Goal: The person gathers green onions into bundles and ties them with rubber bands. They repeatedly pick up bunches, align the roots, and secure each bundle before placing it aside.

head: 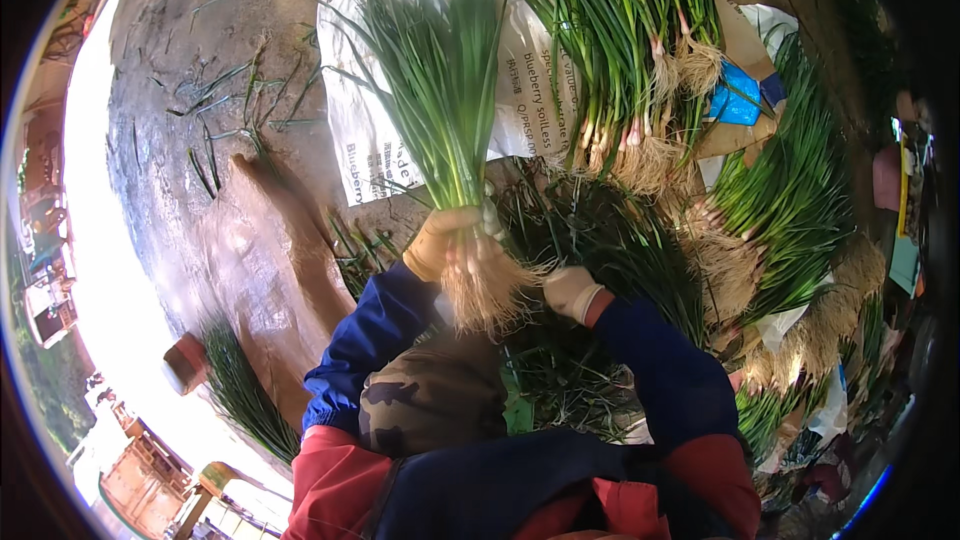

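Note:
My left hand [436,241], in a pale glove, grips a bunch of spring onions [457,142] just above the bulbs. The green leaves fan out away from me, and the tangled pale roots [484,289] hang towards my lap. To the right of these roots is my right hand [571,294], also gloved, with its fingers curled. Its fingertips are at the root ends; whether they pinch any is hidden. Beneath it lies a dark heap of loose green leaves [607,240]. My bent knee in camouflage cloth [431,405] is below the bunch.
A white printed sack [525,105] lies flat on the ground ahead. More spring onions [630,52] are piled on it, roots towards me. Further bundles [795,180] line the right side. Stray leaves [217,90] and a brown plastic sheet [255,247] lie at left, near another green bundle [240,382].

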The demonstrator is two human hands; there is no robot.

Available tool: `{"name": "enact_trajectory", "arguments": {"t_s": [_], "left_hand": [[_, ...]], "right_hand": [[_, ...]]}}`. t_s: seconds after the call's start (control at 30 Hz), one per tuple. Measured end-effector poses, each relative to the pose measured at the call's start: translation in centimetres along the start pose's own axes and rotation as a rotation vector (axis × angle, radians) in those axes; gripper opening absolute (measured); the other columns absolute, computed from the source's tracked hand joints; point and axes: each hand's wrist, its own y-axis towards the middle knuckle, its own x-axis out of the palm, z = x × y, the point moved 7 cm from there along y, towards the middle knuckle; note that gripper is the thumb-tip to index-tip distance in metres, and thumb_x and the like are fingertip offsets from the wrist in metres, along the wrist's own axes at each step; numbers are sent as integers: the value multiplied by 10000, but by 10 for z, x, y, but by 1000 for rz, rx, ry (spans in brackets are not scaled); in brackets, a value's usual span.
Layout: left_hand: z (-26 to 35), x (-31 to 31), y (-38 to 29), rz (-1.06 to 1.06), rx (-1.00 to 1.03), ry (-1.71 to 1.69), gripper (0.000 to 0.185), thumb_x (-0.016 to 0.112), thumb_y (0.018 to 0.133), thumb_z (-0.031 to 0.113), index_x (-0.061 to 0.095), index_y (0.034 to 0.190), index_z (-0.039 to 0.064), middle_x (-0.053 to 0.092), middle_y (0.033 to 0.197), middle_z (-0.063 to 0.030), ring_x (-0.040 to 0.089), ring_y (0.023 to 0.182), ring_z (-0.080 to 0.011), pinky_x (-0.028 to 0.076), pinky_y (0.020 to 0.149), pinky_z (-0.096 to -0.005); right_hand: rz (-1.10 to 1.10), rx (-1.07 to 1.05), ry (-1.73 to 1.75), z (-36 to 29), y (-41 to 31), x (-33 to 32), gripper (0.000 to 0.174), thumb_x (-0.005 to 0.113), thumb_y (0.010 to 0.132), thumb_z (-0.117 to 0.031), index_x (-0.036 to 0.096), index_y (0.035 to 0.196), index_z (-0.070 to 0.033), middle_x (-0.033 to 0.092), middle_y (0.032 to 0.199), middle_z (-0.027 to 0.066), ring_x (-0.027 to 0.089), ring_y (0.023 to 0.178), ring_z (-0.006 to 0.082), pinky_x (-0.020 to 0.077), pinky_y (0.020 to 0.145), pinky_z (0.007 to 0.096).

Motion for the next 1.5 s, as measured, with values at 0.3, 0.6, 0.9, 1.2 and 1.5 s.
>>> {"name": "enact_trajectory", "arguments": {"t_s": [0.3, 0.6, 0.9, 1.2, 1.5], "left_hand": [[-7, -25, 0, 77, -45, 58, 383, 669, 867, 98, 526, 1219, 52, 619, 979, -137, 642, 932, -312, 601, 809, -467], [-18, -30, 16, 50, -104, 32, 239, 658, 877, 99, 586, 1090, 18, 622, 951, -133, 644, 935, -289, 613, 796, -448], [-11, -7, 9, 42, -20, 34, 299, 638, 890, 128, 550, 1162, 38, 619, 945, -124, 646, 928, -304, 605, 808, -452], [-9, 0, 9, 8, -51, -35, 263, 640, 887, 156, 589, 1073, -22, 626, 944, -147, 649, 927, -321, 590, 851, -459], [-8, -33, 6, 20, -52, 10, 300, 642, 884, 121, 559, 1152, 17, 626, 932, -129, 650, 906, -319, 606, 809, -476]], "right_hand": [[635, 403, 1263, 58, -8, -154, 529, 600, 910, -145, 487, 1415, -33, 663, 1200, 154, 684, 918, 237, 546, 763, 336], [1011, 541, 730, 131, 32, -179, 326, 567, 930, -366, 679, 1104, -114, 704, 932, 174, 661, 881, 391, 519, 753, 429], [1075, 675, 535, 145, 25, -201, 387, 540, 942, -368, 649, 1173, -78, 699, 973, 205, 655, 897, 417, 516, 785, 466], [786, 337, 1089, 104, 12, -253, 270, 618, 929, -282, 641, 901, -14, 647, 732, 95, 650, 685, 196, 472, 577, 320], [-112, 414, 813, 111, -202, -116, 308, 605, 948, -270, 578, 755, -32, 637, 685, 38, 585, 605, 101, 456, 549, 278]]}}
